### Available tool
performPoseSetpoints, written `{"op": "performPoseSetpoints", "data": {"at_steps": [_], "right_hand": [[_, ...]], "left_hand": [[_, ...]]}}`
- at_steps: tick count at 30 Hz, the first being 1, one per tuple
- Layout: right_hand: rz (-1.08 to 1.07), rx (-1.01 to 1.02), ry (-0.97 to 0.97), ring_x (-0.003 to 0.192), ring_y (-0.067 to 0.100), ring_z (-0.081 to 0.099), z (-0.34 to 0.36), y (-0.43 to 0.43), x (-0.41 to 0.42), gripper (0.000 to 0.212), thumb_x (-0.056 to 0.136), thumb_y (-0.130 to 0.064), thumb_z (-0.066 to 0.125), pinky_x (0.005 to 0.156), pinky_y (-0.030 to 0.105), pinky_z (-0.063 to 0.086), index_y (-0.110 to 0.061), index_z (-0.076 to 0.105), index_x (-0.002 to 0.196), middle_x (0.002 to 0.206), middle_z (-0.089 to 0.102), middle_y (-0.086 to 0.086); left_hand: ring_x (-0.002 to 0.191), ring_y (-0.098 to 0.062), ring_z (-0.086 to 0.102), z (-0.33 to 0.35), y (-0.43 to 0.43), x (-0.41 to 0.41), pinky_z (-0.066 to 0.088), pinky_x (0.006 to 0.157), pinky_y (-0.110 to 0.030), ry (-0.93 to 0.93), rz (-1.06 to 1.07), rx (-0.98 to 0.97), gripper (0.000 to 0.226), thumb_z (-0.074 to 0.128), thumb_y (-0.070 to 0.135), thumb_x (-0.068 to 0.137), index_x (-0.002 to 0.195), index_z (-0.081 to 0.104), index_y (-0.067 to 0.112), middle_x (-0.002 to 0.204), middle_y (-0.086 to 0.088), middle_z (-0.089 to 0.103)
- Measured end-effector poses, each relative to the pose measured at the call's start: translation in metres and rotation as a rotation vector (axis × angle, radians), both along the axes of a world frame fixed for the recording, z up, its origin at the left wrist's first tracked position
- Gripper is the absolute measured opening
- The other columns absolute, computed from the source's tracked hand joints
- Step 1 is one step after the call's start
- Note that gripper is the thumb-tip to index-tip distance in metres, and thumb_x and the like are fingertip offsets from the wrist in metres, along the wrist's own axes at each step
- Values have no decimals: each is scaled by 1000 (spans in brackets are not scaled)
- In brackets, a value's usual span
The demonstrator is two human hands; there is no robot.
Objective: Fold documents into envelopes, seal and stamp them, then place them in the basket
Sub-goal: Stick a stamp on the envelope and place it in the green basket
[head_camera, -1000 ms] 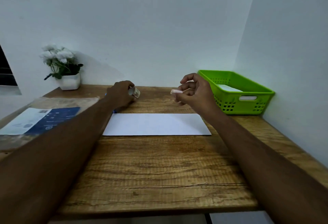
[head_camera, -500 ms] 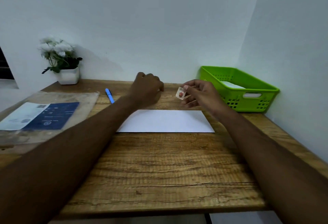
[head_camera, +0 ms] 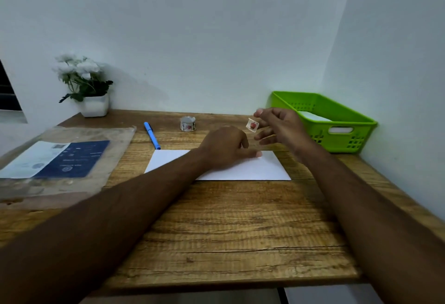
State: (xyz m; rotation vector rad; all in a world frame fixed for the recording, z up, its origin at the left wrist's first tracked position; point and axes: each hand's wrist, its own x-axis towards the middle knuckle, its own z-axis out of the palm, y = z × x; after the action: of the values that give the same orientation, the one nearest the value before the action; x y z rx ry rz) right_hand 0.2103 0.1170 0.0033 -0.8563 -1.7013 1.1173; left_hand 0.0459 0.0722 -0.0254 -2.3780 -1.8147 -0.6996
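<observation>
Envelope (head_camera: 252, 170) as landmark, lying flat on the worktop (head_camera: 228, 231), plain face up; the stamping step appears to be in hand. Left hand (head_camera: 226, 147) rests palm-down on the envelope's far edge, fingertips pressing the paper, probably to keep it from sliding; its grip is loosely closed and holds nothing that can be seen. Right hand (head_camera: 279, 126) hovers above the envelope's far right corner; its grip is narrow, thumb and forefinger pinching a single stamp (head_camera: 252, 125) by one edge, the other fingers spread clear, likely so the stamp's back stays free; the stamp hangs tilted in the air, not yet touching the paper. Stamp roll (head_camera: 187, 124) stands upright beyond the envelope, apart from both hands; pen (head_camera: 152, 135) lies beyond the envelope's left end, its tip near that corner. Basket (head_camera: 337, 120) sits to the right of the envelope against the wall, white paper already inside, within easy reach for the finished piece. Plastic sleeve (head_camera: 72, 156) with a printed sheet lies well left of the envelope; plant (head_camera: 86, 86) stands far left at the wall.
</observation>
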Motion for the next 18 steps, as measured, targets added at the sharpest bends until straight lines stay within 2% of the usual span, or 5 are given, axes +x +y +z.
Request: {"op": "performPoseSetpoints", "data": {"at_steps": [4, 7, 10, 14, 18], "right_hand": [[8, 20, -62, 67, 21, 71, 2, 1, 4, 27, 82, -18, 77, 57, 29, 58, -7, 67, 105, 87, 74, 11], [-6, 28, -68, 65, 20, 70, 4, 1, 10, 19, 83, -9, 76, 57, 28, 58, -6, 70, 101, 87, 74, 14], [-7, -13, -31, 61, 18, 69, 8, 1, 16, 3, 87, -10, 71, 54, 26, 57, -9, 72, 91, 86, 75, 12], [28, -51, -60, 59, 17, 67, 9, 2, 24, 6, 90, -10, 67, 55, 26, 56, -10, 73, 92, 86, 74, 12], [87, -52, -201, 59, 11, 65, 5, -3, 33, 13, 90, -9, 67, 56, 25, 55, -9, 72, 102, 84, 74, 9]], "left_hand": [[94, -11, 58, -5, 0, 9, 48, 78, -34, -64, 21, -66, 54, 62, 69, 74, 101, 69, 23, 102, 6, 66], [90, -9, 57, -8, 2, 11, 51, 81, -36, -182, -11, -117, 50, 71, 63, 70, 100, 69, 23, 99, 7, 66], [88, -6, 56, -7, 1, 12, 50, 82, -32, -302, -17, -171, 52, 78, 55, 68, 104, 68, 20, 98, 6, 64], [84, -4, 55, -4, -2, 13, 41, 70, -18, -410, -12, -222, 57, 84, 43, 66, 112, 67, 14, 94, 6, 62], [66, -2, 58, 1, -4, 11, 42, 58, -18, -477, -58, -273, 37, 85, 28, 68, 101, 75, 12, 80, 5, 69]]}}
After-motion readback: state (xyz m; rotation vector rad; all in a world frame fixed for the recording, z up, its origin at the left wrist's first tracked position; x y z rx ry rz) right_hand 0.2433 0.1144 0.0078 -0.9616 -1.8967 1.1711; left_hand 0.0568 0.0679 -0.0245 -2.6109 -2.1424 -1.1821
